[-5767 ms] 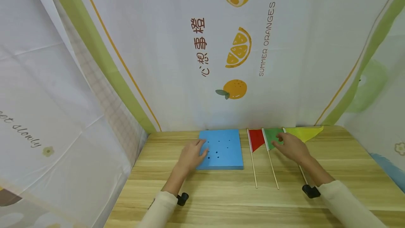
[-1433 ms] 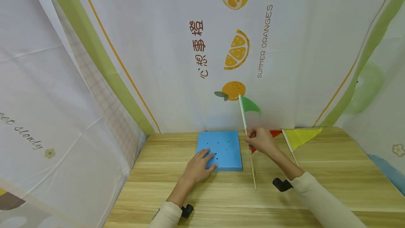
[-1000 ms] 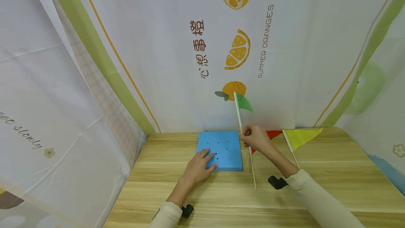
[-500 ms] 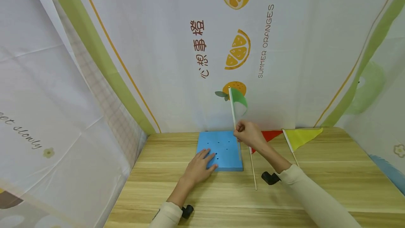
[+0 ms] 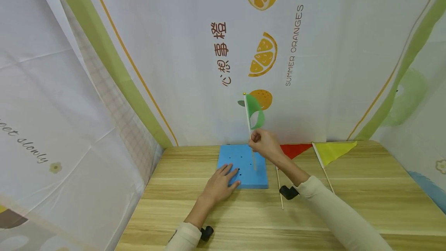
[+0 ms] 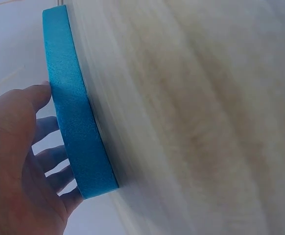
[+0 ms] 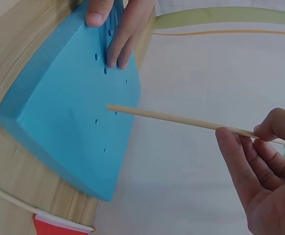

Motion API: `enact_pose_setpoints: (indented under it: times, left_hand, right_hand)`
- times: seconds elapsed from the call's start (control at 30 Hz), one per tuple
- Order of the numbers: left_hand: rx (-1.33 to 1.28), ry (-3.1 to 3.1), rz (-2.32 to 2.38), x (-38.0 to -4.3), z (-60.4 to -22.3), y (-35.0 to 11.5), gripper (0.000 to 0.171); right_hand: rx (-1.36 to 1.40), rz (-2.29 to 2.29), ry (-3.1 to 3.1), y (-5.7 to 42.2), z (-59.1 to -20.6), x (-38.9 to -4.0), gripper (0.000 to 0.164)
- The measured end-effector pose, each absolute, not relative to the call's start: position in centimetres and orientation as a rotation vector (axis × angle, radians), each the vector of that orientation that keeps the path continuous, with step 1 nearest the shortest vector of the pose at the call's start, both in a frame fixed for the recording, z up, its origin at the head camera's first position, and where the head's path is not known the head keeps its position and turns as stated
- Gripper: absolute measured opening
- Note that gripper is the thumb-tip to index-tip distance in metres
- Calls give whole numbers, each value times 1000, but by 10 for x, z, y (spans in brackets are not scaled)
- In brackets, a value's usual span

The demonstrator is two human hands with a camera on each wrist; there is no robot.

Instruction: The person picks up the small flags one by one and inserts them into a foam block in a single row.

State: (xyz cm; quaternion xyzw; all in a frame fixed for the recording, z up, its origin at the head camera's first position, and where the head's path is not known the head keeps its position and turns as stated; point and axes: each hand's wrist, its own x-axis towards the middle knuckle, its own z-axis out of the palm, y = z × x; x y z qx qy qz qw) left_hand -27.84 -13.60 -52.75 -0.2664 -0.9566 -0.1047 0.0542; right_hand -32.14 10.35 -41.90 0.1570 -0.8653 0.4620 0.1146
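A blue foam block [image 5: 257, 177] with several small holes in its top lies on the wooden table. My left hand [image 5: 217, 185] rests on its near left part, fingers spread over the top; the left wrist view shows the thumb touching the side of the block [image 6: 76, 107]. Between thumb and fingers, my right hand [image 5: 267, 145] pinches the wooden stick of a small green flag [image 5: 251, 104], which stands nearly upright, leaning slightly left. In the right wrist view the lower end of the stick [image 7: 177, 119] points at the holed top and appears apart from it.
A red pennant flag [image 5: 295, 150] lies to the right of the block, partly hidden by my right forearm. Farther right lies a yellow pennant flag [image 5: 332, 152]. A white curtain [image 5: 195, 88] printed with oranges hangs behind the table's far edge.
My right hand has picked the green flag up from between the other two and carried it left, over the block. My left hand has settled on the block and stays there.
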Motion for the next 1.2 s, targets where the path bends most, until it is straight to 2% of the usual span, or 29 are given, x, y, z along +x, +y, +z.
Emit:
enact_pose_setpoints:
  times: [0.47,1.2]
  left_hand:
    - [-889,-2868,-257,-279,-530,-135,56]
    - [-864,-2911,-274,-277,-530,-132,55]
  right_hand:
    - [449,1300,-2552,80,-415,-332,9]
    - [468,1276,-2498,48,-417,-352,6]
